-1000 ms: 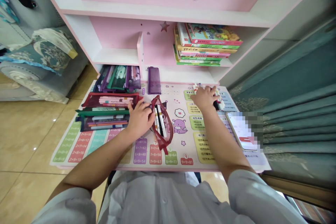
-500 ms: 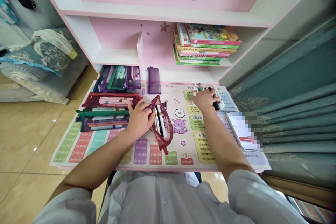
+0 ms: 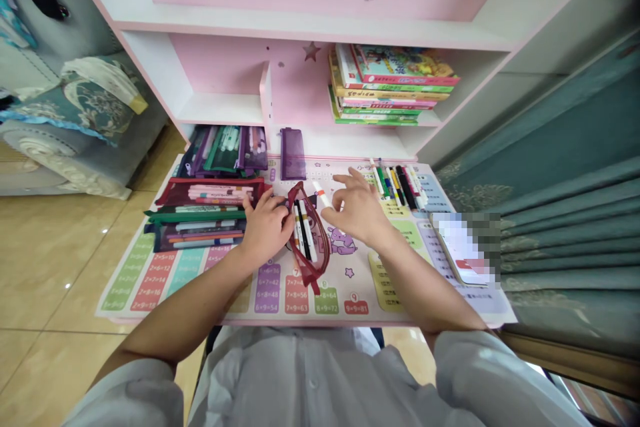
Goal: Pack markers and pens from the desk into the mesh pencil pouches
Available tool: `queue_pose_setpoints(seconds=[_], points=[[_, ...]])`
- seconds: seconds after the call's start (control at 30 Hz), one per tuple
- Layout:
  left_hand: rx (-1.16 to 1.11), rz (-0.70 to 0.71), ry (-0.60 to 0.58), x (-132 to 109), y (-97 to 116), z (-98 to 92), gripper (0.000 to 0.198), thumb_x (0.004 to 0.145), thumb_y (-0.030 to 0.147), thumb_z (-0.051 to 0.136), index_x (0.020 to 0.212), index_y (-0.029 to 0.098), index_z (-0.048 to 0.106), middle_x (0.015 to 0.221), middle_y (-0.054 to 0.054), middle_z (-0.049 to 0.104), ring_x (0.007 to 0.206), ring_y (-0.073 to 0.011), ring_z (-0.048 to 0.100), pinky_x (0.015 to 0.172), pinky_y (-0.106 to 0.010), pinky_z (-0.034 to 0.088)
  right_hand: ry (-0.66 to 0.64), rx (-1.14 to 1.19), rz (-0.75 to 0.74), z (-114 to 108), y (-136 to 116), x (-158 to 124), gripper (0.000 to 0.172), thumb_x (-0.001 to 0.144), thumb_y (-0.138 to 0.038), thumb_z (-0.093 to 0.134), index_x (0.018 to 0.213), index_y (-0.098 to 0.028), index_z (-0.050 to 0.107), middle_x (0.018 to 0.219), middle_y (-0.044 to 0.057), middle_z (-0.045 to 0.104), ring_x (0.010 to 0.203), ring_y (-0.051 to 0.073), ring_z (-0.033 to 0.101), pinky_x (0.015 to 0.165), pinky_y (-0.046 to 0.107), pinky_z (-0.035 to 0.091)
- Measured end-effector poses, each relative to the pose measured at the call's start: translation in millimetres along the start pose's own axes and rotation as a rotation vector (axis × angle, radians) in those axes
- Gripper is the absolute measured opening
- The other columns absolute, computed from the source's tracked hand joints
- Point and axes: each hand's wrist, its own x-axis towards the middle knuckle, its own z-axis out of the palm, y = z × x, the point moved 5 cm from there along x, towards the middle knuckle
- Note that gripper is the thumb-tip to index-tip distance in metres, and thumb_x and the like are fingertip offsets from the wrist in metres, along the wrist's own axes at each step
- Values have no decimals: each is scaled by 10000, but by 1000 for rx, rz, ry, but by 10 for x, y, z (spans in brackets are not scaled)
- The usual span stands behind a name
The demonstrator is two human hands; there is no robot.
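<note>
A red-edged mesh pencil pouch point(image 3: 326, 250) lies unzipped on the desk with several white and black markers point(image 3: 303, 230) inside. At its left rim is my left hand point(image 3: 266, 223), thumb and fingers closed on the edge, one finger stretched toward the pouches on the left. My right hand point(image 3: 361, 208) is over the middle of the desk, pinching a white marker with an orange band point(image 3: 321, 195) between thumb and fingers, close to the pouch's right side. Several loose markers point(image 3: 400, 187) lie side by side at the back right.
Filled red point(image 3: 170, 192), green and dark mesh pouches lie left of my left hand. More filled pouches point(image 3: 227, 150) and a flat purple pouch point(image 3: 293, 155) rest at the back. A phone point(image 3: 457, 250) lies at right. Books point(image 3: 390, 90) are stacked on the shelf.
My right hand has moved left from the loose markers, carrying one white marker toward the open pouch. My left hand has stayed at the pouch's edge.
</note>
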Motion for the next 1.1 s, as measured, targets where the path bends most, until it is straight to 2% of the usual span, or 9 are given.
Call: queue_pose_setpoints(seconds=[0.13,0.3,0.53,0.67,0.73,0.83,0.93,1.03,1.1], points=[[10,-5,-2,0,-6,5,265,920,292,511,746,215,696,1183,-94,711,1305,-351,508,1102,-713,188,-157,-46,-96,114,-142,-136,224,697,-292,632,504,-188,588,1443,141,543,1474,395,247,1107,676,244],[6,2,-9,1,-9,12,251,914,278,516,742,209,686,1186,-95,711,1307,-339,506,1104,-711,177,-306,-112,-120,365,-213,-144,213,732,-331,628,582,-183,658,1471,168,502,1485,413,201,1110,734,182],[14,6,-3,0,9,-5,262,909,253,509,696,206,655,1177,-86,714,1304,-337,516,1103,-723,184,-317,-140,-127,550,-263,-131,193,773,-318,609,697,-173,711,1465,183,495,1489,414,189,1096,758,183],[10,1,-5,1,15,-12,258,903,250,523,685,206,653,1180,-94,713,1305,-342,516,1100,-733,190,-287,-90,-127,534,-250,-124,180,779,-299,619,680,-173,702,1457,167,510,1481,407,218,1093,748,196],[12,2,-5,1,15,-14,259,906,253,525,692,204,661,1171,-99,714,1304,-343,517,1099,-737,190,-223,-31,-115,472,-201,-66,177,780,-297,627,666,-180,694,1445,144,532,1471,390,255,1095,720,233],[13,4,-15,-1,8,-8,278,921,275,516,709,201,679,1176,-99,711,1304,-344,513,1103,-742,185,-34,18,-33,325,50,142,185,800,-319,615,695,-188,693,1429,119,550,1452,366,303,1094,701,258],[13,3,-26,-1,-2,3,301,935,294,502,725,196,693,1211,-98,697,1310,-346,503,1103,-748,185,158,-99,191,199,561,413,158,799,-275,597,815,-167,711,1454,140,509,1457,398,262,1071,748,228],[11,3,-34,0,-8,11,310,941,294,492,727,196,693,1215,-102,694,1314,-344,497,1099,-758,183,170,-155,437,183,1133,609,269,789,-273,589,1003,-151,698,1465,176,467,1447,447,225,1020,771,263],[7,1,-41,1,-8,16,306,941,294,493,730,197,693,1214,-106,694,1314,-345,496,1097,-762,182,165,-188,545,190,1425,666,369,792,-292,584,1119,-140,663,1458,195,451,1441,441,218,1036,751,262]])
